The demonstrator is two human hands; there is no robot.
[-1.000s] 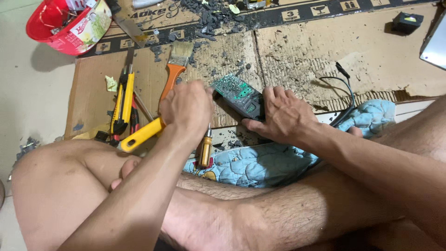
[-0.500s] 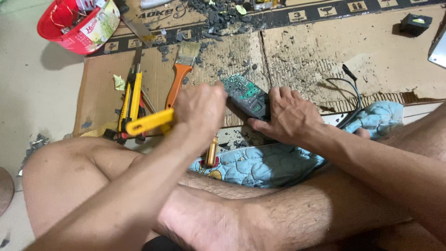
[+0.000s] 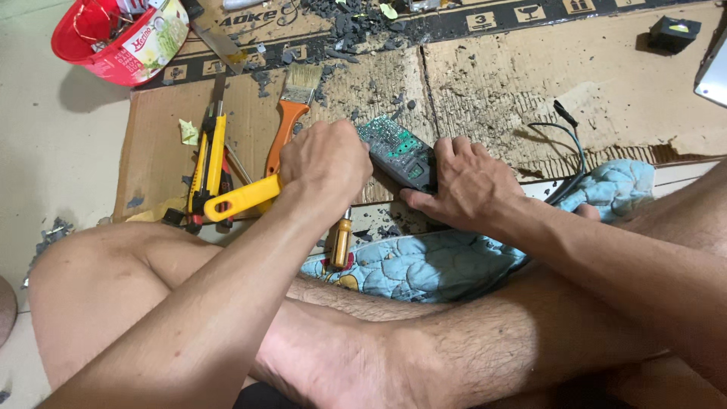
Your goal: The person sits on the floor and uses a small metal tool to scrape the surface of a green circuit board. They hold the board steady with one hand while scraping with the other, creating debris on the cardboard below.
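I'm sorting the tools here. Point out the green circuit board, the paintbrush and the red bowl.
green circuit board (image 3: 395, 145), head view, on its bare green face.
paintbrush (image 3: 283, 125), head view, on the orange handle below the bristles.
red bowl (image 3: 76, 34), head view, on its red inner wall.

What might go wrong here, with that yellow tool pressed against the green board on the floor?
The left hand works a yellow-handled tool at the circuit board while the right hand steadies it close by, so a slip may jab those fingers. The board rests only on cardboard, held by hand, and may skid. Bare legs lie beside dark debris and loose tools; sharp bits might scratch skin.
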